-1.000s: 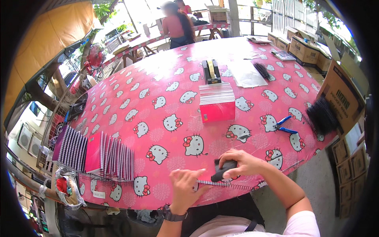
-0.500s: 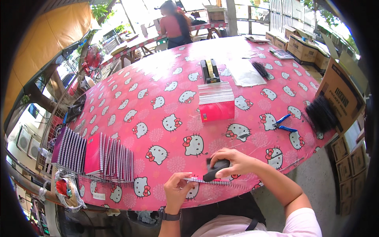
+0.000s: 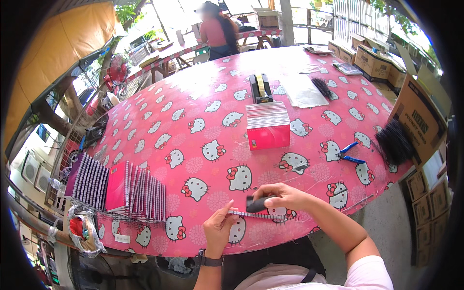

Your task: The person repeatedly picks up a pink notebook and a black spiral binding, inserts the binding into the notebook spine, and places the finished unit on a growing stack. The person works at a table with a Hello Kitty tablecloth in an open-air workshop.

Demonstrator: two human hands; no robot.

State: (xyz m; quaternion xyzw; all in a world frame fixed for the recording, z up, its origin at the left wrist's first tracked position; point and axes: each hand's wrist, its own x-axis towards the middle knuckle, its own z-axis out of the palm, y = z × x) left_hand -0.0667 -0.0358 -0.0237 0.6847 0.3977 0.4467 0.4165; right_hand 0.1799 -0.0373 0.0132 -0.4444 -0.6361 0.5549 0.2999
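Note:
A thin pink notebook (image 3: 256, 215) is held edge-up at the near side of the table, its spine turned toward me. A dark spiral coil (image 3: 289, 217) runs along that spine and sticks out past the right end. My left hand (image 3: 218, 228) pinches the notebook's left end between thumb and fingers. In my right hand (image 3: 286, 195) is a black hand-sized block-like tool (image 3: 256, 204), whose exact kind I cannot make out. It rests at or just above the spine, near the middle; contact is unclear.
Stacked spiral notebooks (image 3: 137, 191) stand at left beside purple ones (image 3: 89, 179). Ahead are a pink notebook pile (image 3: 268, 135) and a tape dispenser (image 3: 261, 89). Blue-handled pliers (image 3: 352, 153), black coils (image 3: 394, 142) and a carton (image 3: 418, 116) lie right. A person (image 3: 216, 34) sits beyond.
The black tool and my right hand have shifted slightly left along the spine. My left fingers have straightened and lifted a little. The view has moved slightly.

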